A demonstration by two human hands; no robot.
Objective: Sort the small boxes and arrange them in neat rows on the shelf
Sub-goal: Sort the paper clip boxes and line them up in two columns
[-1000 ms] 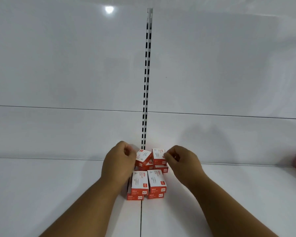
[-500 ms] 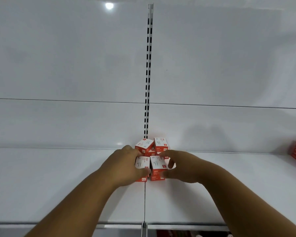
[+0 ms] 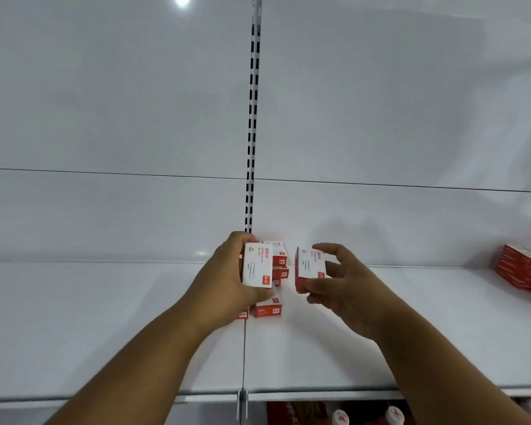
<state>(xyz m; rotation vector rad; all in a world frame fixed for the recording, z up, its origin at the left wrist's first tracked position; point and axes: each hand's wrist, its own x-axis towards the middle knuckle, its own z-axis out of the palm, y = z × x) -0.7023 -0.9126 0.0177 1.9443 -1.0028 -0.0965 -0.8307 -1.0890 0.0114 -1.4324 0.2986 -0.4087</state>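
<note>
Shelf point(image 3: 105, 332): white and wide, with a seam running front to back just under the pile; every place below is given from that pile.
Side stack point(image 3: 524, 271): red boxes far right of the pile, against the back wall, already squared up (seemingly the sorted ones).
Pile point(image 3: 273, 289): small red-and-white boxes, loosely heaped at the back of the shelf by the slotted rail point(image 3: 252, 118); some lie crooked.
Left hand point(image 3: 227, 280): fingers curled around one box point(image 3: 257, 268), held up in front of the pile's left side.
Right hand point(image 3: 334, 286): thumb and fingertips pinch a second box point(image 3: 310, 266), lifted just right of the pile.
Risk: the right pinch looks light, so that box could slip and fall onto the shelf.
Risk: the left wrist sits close over the low boxes, so a careless sweep may scatter the heap.
</note>
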